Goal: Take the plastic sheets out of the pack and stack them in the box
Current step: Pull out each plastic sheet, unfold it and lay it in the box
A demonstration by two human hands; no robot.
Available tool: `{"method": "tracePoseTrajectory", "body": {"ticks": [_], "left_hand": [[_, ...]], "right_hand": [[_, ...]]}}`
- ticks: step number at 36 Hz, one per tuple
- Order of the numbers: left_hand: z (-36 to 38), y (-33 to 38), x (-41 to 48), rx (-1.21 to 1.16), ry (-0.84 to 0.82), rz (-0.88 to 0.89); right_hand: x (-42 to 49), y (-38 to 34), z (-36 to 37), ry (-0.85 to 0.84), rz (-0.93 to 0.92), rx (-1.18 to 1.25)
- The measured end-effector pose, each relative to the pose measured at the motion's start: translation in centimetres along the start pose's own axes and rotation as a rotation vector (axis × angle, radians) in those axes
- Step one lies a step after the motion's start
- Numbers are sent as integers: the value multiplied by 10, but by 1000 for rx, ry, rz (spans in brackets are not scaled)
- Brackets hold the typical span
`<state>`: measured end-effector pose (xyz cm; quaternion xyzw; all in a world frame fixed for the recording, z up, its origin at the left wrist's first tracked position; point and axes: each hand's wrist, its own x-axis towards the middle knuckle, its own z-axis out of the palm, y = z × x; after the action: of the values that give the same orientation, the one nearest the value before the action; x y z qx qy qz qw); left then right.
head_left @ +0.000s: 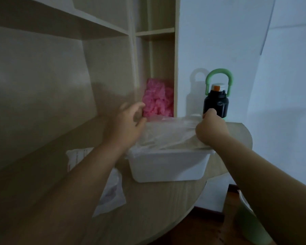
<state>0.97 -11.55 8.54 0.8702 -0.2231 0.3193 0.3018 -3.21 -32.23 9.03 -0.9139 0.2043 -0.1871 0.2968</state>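
- Plastic sheet [168, 133]: thin, translucent, wrinkled film, draped across the open top of the box [168, 167]. It sags in the middle and its far edge is lifted.
- The box is white, matte plastic, rectangular with rounded corners and a lipped rim. It sits on the table [157, 209] near the rounded right end.
- My right hand [211, 128] has its fingers curled and is pinching the sheet's far-right corner, just in front of the bottle [216, 103].
- My left hand [127, 124] is at the box's far-left corner with fingers spread and relaxed, gripping nothing. It is motion-blurred, so I can't tell whether the thumb touches the film.
- Pack [111, 193]: flat, glossy white pouch with reddish print. It lies on the table left of the box, partly under my left forearm.
- The table is pale wood-grain laminate with a curved edge.
- The bottle is dark and cylindrical, with an orange and white cap and a pale green loop handle. It stands upright behind the box against the wall [237, 41].
- Pink crinkled bundle [157, 99]: stuffed into the narrow bottom compartment of the shelf unit [60, 68], behind the box. The shelf unit is beige board.
- Pale green object [249, 223] at lower right, below table level. I can't tell what it is.
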Motion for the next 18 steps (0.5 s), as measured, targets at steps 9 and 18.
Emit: {"method": "tracePoseTrajectory", "body": {"ticks": [9, 18], "left_hand": [[22, -8, 7, 75, -780, -41], [52, -8, 34, 347, -1050, 25]], "right_hand": [[15, 6, 16, -95, -166, -227], [20, -11, 13, -341, -430, -445]]}}
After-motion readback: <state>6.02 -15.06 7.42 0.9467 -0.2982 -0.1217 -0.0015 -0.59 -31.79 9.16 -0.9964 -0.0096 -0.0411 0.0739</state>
